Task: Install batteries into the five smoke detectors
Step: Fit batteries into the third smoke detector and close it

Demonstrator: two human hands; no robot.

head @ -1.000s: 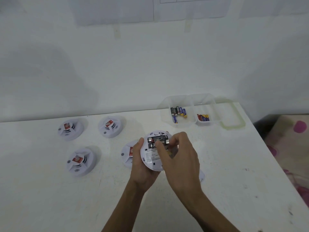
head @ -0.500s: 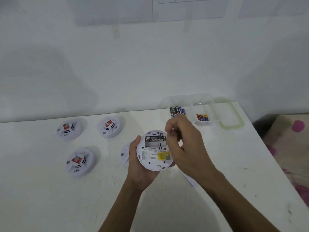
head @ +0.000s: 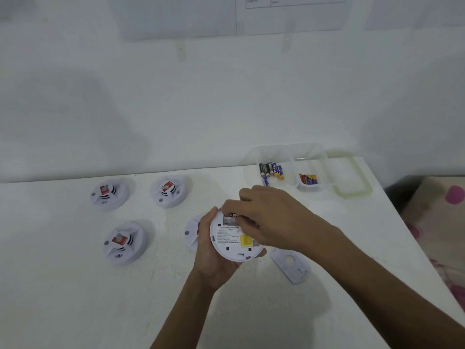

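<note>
Under the curled fingertips (head: 234, 205) of my right hand (head: 274, 220), one battery (head: 232, 215) lies seated in the smoke detector (head: 234, 244); whether I'm pinching a second is hidden. My left hand (head: 211, 250) grips it above the table (head: 75, 298). Next, I judge: press the second home, then fetch the cover (head: 290, 265) beside.
</note>
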